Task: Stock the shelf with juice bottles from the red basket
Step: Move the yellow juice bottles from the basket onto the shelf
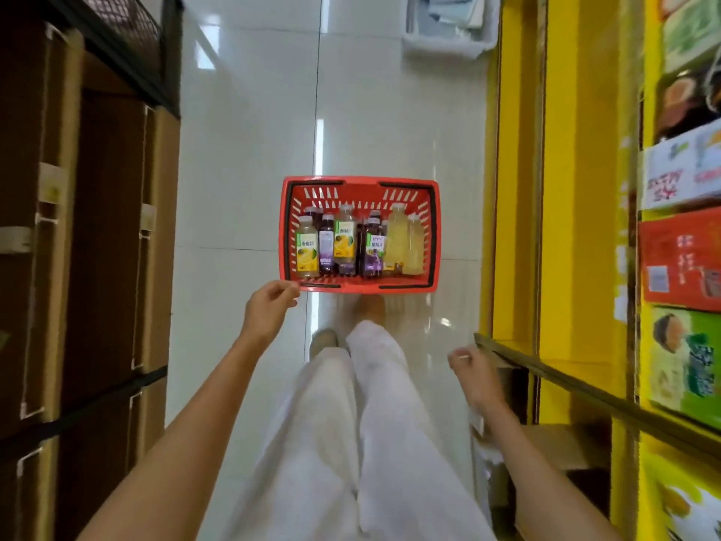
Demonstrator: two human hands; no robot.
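Red basket sits on glossy tiled floor, mid-aisle, just ahead of the person's feet. Both black handles are folded down on the rim. Juice bottles sit inside in a row, caps toward the far side: yellow-label bottle at left, purple bottle beside it, second yellow-label bottle, second purple bottle, then two pale yellow bottles at the right end; more caps show behind, count unclear. Left hand is out in front, fingers curled loosely with thumb and forefinger close together, holding nothing. In this view the tips sit at the basket's near-left corner; cannot tell if they touch the rim. Right hand is lower and to the right, fingers loosely curled, nothing in it, just beside the front edge of a wooden shelf board; contact unclear. Yellow shelf runs along the right side, with colourful boxes stacked on it at far right, blurred. Brown cartons on a dark rack fill the left side. White bin stands on the floor far down the aisle. White trousers are at lower centre.
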